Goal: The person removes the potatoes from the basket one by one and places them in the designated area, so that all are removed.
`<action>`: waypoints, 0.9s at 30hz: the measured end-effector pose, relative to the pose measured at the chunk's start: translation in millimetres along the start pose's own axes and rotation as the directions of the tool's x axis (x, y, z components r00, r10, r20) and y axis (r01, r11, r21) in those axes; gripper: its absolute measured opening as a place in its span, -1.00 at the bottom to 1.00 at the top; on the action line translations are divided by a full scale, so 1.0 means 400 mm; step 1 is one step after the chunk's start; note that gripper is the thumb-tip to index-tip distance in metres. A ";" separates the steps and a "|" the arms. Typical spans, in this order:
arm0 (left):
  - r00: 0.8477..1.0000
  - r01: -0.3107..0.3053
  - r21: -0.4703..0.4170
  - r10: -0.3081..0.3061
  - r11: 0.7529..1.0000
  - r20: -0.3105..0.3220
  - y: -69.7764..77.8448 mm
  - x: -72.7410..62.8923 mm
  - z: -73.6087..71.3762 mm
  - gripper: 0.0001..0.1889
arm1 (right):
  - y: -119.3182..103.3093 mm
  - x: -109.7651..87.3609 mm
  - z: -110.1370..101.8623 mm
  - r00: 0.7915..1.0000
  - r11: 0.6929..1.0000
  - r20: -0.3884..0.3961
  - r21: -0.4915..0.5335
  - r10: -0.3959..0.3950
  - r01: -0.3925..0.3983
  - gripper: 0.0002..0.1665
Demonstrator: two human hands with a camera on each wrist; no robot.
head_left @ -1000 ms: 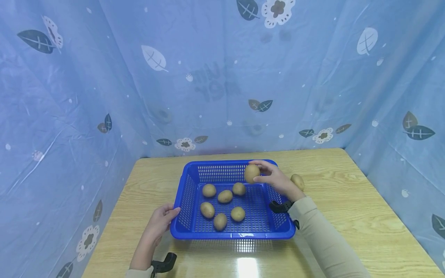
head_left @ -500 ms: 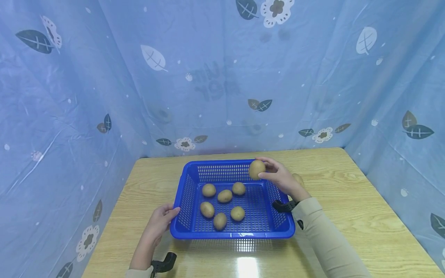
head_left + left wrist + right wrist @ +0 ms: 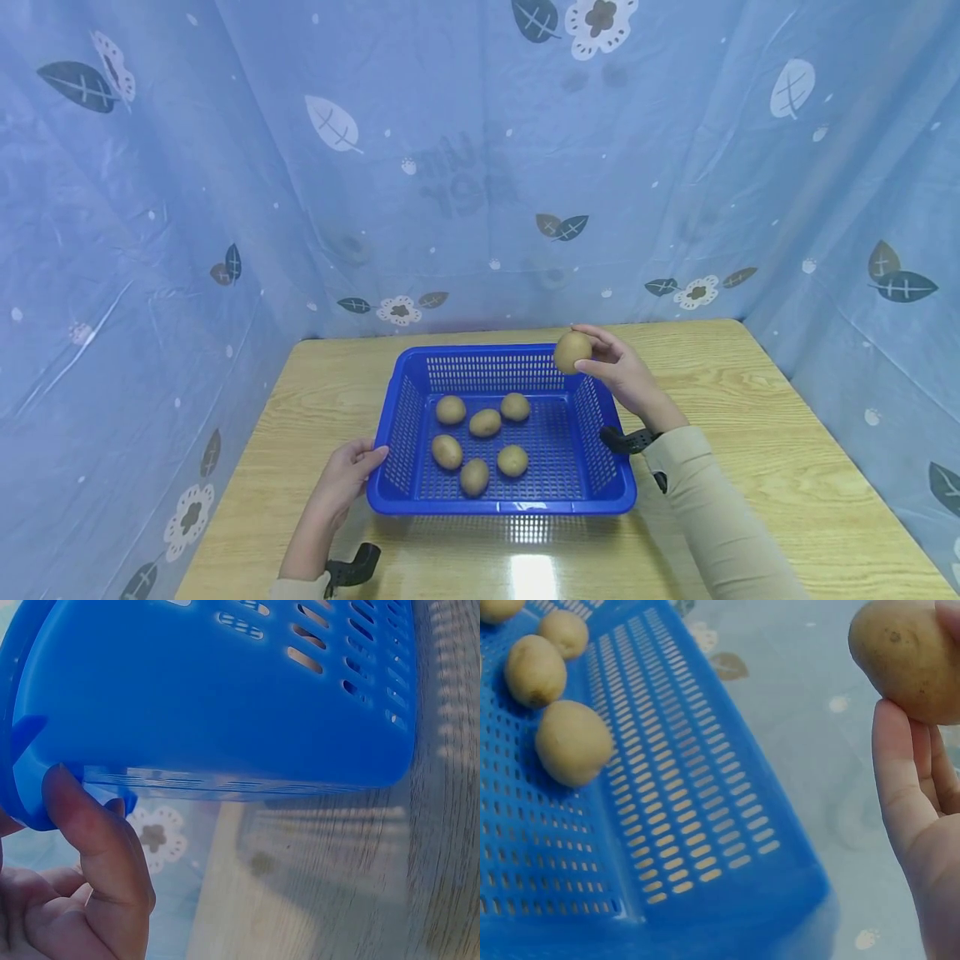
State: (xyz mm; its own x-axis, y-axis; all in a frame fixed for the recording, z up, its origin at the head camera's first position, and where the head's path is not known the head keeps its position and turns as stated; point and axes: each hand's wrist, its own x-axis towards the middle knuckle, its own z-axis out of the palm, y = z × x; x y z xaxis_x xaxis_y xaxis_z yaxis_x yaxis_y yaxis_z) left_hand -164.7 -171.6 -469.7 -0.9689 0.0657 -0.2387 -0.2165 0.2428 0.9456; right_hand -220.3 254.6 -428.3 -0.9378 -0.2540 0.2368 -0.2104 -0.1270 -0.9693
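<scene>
L hand [image 3: 347, 475] low at near left, forearm running back toward the body, fingers curled, thumb [image 3: 90, 825] pressed fwd, gripping. R arm in a beige sleeve [image 3: 712, 517] stretches fwd and up, wrist w/ a black strap [image 3: 628, 440]. R hand [image 3: 622, 371] raised, palm facing left, fingers [image 3: 900, 772] and thumb curled in a pinch hold at the tips.

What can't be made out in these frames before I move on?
- Left wrist view: the basket fills the frame, hiding its contents; the left hand is cut by the edge.
- Right wrist view: the held potato and right hand are cropped at the right edge.
- Head view: the table behind the right hand is hidden.
</scene>
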 end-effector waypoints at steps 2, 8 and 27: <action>1.000 0.003 -0.001 -0.003 1.000 0.002 0.002 0.001 -0.001 -0.65 | -0.009 -0.004 -0.006 1.000 1.000 -0.031 -0.007 0.006 -0.007 -0.32; 1.000 -0.005 0.005 0.005 1.000 0.001 0.004 0.001 -0.001 -0.65 | -0.021 -0.018 -0.031 0.995 1.000 -0.099 -0.019 0.003 -0.005 -0.32; 1.000 0.007 0.007 -0.007 1.000 0.002 0.000 0.003 -0.005 -0.62 | -0.026 -0.079 -0.107 0.960 0.991 -0.279 0.133 0.032 0.005 -0.32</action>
State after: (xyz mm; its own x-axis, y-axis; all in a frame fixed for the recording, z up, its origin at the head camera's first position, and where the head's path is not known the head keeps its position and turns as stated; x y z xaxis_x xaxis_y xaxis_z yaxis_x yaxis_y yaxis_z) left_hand -166.1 -173.3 -469.6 -0.9672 0.0660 -0.2453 -0.2220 0.2500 0.9424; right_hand -200.3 304.8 -428.5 -0.9839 0.0195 0.1777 -0.1768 -0.2548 -0.9507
